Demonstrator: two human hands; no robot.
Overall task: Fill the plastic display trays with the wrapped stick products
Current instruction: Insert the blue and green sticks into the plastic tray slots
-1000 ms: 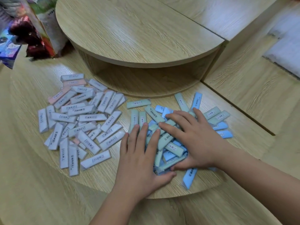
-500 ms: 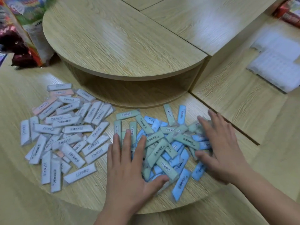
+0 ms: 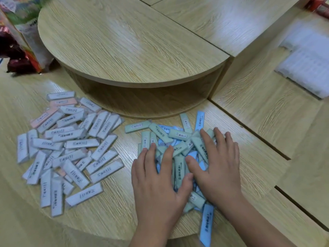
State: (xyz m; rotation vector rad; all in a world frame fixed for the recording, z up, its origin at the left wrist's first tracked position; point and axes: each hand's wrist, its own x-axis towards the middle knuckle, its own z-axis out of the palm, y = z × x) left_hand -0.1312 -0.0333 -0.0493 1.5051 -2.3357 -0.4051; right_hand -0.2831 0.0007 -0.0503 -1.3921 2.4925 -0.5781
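Observation:
A heap of green and blue wrapped sticks [image 3: 178, 138] lies on the lower round wooden shelf [image 3: 115, 218]. My left hand [image 3: 156, 184] lies flat on the heap's left side, fingers straight. My right hand [image 3: 219, 168] presses flat on its right side, its thumb close to my left thumb. One blue stick [image 3: 206, 225] juts out toward the shelf's front edge. To the left spreads a separate pile of pale lilac and pink wrapped sticks [image 3: 67, 148]. A clear plastic display tray [image 3: 306, 68] rests on the wooden surface at the far right.
A raised round wooden tier [image 3: 128, 43] overhangs the back of the shelf. Colourful bags [image 3: 19, 32] stand at the far left. A red package [image 3: 318, 5] shows at the top right corner. A stepped wooden ledge [image 3: 263, 111] runs along the right.
My right hand has swept in from the right, pushing the green and blue sticks into a tighter heap against my left hand. The camera has tilted slightly.

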